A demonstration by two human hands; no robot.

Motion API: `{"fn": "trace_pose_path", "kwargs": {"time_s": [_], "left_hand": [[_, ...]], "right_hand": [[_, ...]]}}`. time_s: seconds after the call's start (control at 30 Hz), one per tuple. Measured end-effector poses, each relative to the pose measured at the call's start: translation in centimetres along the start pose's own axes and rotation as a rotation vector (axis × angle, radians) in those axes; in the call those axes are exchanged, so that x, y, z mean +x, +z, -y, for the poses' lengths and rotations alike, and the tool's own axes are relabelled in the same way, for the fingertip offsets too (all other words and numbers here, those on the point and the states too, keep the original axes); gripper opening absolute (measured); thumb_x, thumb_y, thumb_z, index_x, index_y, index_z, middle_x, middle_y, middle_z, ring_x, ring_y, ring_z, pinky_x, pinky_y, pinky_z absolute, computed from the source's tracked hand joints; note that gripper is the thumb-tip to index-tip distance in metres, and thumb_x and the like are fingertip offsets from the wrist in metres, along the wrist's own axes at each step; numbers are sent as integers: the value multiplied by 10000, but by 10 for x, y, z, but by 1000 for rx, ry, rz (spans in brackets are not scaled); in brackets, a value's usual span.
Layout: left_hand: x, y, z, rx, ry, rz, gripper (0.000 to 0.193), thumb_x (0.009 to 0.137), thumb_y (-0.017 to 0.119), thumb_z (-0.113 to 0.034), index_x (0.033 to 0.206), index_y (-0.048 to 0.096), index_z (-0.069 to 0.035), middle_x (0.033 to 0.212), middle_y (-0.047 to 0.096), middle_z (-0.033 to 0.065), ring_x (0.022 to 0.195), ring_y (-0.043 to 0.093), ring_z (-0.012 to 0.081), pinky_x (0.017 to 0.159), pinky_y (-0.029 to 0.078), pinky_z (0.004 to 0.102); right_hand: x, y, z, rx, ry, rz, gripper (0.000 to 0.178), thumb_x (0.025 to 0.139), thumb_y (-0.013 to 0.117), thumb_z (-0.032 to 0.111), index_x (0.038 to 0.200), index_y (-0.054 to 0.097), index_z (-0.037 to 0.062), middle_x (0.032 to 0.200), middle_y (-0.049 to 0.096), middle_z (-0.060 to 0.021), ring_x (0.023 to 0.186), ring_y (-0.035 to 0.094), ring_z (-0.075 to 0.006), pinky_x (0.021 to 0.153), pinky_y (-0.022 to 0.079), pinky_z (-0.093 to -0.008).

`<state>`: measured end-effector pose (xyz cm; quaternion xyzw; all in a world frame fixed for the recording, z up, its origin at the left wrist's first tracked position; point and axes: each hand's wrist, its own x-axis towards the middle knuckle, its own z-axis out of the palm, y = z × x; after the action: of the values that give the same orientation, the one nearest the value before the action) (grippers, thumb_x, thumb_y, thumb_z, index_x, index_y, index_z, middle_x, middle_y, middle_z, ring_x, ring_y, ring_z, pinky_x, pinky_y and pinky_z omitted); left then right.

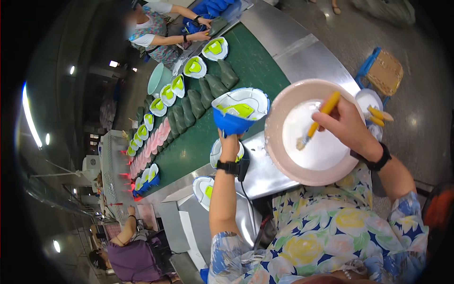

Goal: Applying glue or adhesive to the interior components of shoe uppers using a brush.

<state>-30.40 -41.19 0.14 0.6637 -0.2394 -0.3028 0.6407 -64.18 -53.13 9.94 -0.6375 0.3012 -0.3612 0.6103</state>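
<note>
My left hand (230,141) holds up a blue piece that looks like a shoe upper (232,122), its white inner face and lime-green patch turned upward. Most of that hand's fingers are hidden beneath it. My right hand (353,127) is closed around the yellow handle of a brush (313,127). The brush's bristles point down over a pale pink basin (279,160) of white liquid (309,154); whether they touch the liquid, I cannot tell. The basin stands right of the shoe upper, close in front of my body.
A green conveyor belt (255,52) carries rows of white-and-lime uppers (194,67), dark green shoe-shaped pieces (215,86) and pink pieces (150,144). Across it a person (161,35) handles a dark piece. Another person (135,260) is at lower left. More brushes (378,115) lie right of the basin, near a stool (384,73).
</note>
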Motion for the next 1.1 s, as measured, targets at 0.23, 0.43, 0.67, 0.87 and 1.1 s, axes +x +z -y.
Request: {"fn": "trace_pose_path", "kwargs": {"time_s": [0.23, 0.43, 0.67, 0.87, 1.1], "left_hand": [[108, 60, 48, -311, -202, 148, 219, 981, 540, -115, 1189, 472, -122, 1030, 613, 76, 834, 622, 196, 797, 583, 388], [133, 43, 102, -187, -278, 128, 340, 884, 562, -62, 1222, 596, -46, 1149, 667, 113, 1009, 663, 242, 799, 560, 400], [-21, -46, -34, 522, 361, -44, 529, 857, 610, -117, 1357, 459, -31, 1232, 537, 201, 968, 652, 263, 883, 501, 368], [-274, -320, -19, 1268, 107, -732, 621, 835, 688, -189, 1377, 442, -14, 1315, 496, 212, 1220, 477, 366, 1023, 404, 443], [-561, -398, 61, 1605, -775, -1184, 809, 735, 709, -314, 1381, 372, 38, 1337, 463, 289, 1177, 529, 433, 975, 453, 470]], "right_hand": [[-28, -31, -27, 59, 175, -26, 180, 872, 677, 83, 952, 542, -4, 838, 629, -66, 700, 651, -131, 627, 541, -237], [-23, -33, -43, -28, 219, 18, 139, 892, 639, 55, 970, 532, 13, 861, 599, -61, 764, 644, -138, 672, 554, -253], [-12, -63, -50, -212, 125, 303, 109, 976, 557, 123, 1026, 548, 27, 960, 599, -68, 799, 559, -110, 714, 455, -237], [-1, -49, -50, -200, 88, 406, 121, 998, 523, 154, 1031, 534, 38, 948, 598, -61, 775, 526, -103, 725, 434, -237], [-3, -17, -46, -191, 204, 455, 138, 946, 576, 164, 1012, 500, 69, 829, 585, -53, 698, 536, -99, 660, 430, -222]]}}
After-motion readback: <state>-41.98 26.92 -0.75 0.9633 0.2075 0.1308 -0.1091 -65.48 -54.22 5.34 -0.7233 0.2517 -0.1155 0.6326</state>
